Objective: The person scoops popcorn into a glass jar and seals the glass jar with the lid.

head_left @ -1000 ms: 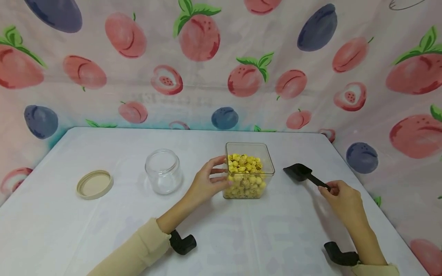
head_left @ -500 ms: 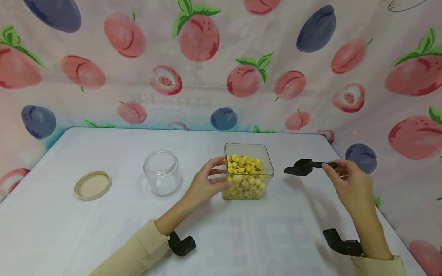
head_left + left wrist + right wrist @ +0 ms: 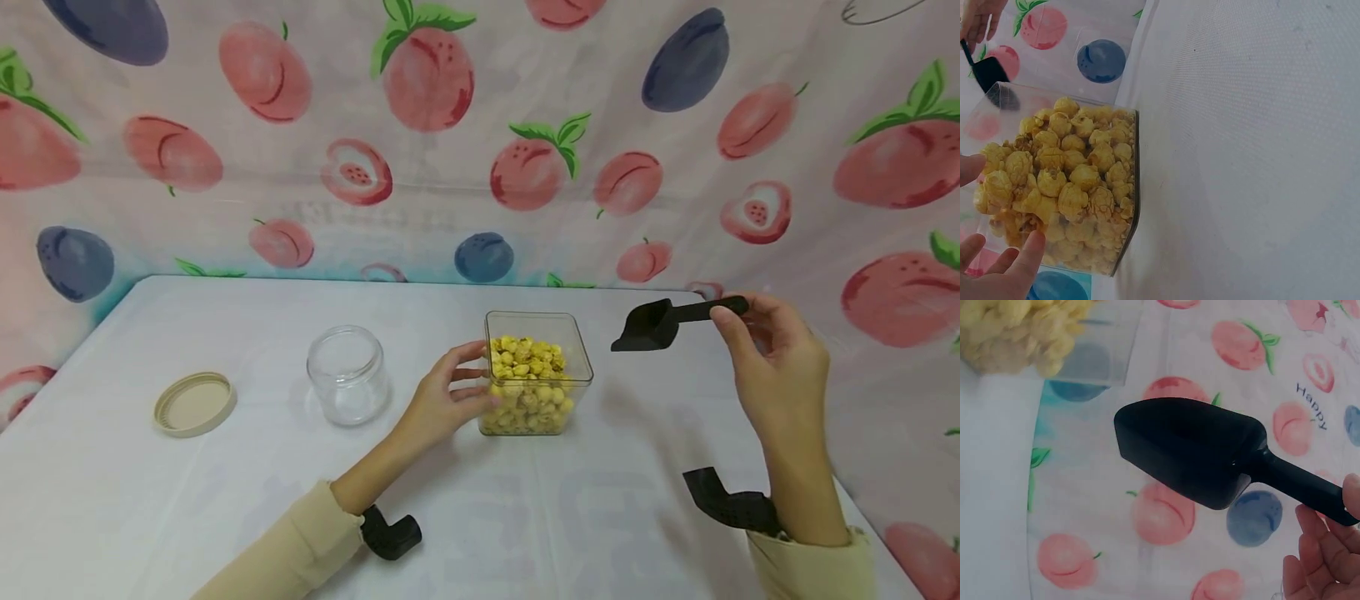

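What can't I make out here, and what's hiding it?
Right wrist view: most of the right hand, beyond the right edge.
Right wrist view: part of the popcorn box, beyond the top edge.
Left wrist view: tip of the scoop, blurred behind the box.
Head view: side of the lid facing down, against the table.

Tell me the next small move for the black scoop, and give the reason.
I'd probably shift the right-hand grip leftward until the black scoop is over the open top of the clear container. The scoop is held up to the container's right and no popcorn shows in it, while the container holds plenty and the left-hand grip is at its left side.
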Motion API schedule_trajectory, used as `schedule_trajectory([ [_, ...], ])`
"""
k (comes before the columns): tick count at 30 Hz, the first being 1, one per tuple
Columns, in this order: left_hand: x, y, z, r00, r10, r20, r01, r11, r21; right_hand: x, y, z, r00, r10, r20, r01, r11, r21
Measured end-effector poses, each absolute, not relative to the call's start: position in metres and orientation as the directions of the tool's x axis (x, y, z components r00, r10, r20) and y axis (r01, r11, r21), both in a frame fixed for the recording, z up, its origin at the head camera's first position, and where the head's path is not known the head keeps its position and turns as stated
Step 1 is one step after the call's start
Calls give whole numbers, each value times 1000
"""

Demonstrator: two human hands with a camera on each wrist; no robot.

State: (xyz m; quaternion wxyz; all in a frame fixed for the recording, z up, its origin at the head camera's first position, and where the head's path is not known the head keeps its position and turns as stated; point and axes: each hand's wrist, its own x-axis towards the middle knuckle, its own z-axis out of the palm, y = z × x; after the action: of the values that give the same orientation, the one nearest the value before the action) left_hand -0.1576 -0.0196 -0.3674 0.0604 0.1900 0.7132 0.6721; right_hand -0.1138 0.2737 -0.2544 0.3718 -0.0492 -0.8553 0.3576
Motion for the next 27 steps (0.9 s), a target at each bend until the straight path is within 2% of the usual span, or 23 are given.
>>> schedule_trajectory([
  [4,-158,-20,-368,-918,358,172,194,26,981,-116,260,-249,-708,309,635,-304,678,-669],
  [9,-157,-20,-367,-917,360,174,195,23,980,-122,246,-250,-745,253,617,-379,600,-704],
  [22,-157,-19,-367,-920,352,172,194,30,980,-141,231,-264,-814,126,567,-388,610,-691],
  [27,-158,-20,-366,-916,360,176,198,23,980,-143,230,-265,-833,83,547,-369,654,-660],
])
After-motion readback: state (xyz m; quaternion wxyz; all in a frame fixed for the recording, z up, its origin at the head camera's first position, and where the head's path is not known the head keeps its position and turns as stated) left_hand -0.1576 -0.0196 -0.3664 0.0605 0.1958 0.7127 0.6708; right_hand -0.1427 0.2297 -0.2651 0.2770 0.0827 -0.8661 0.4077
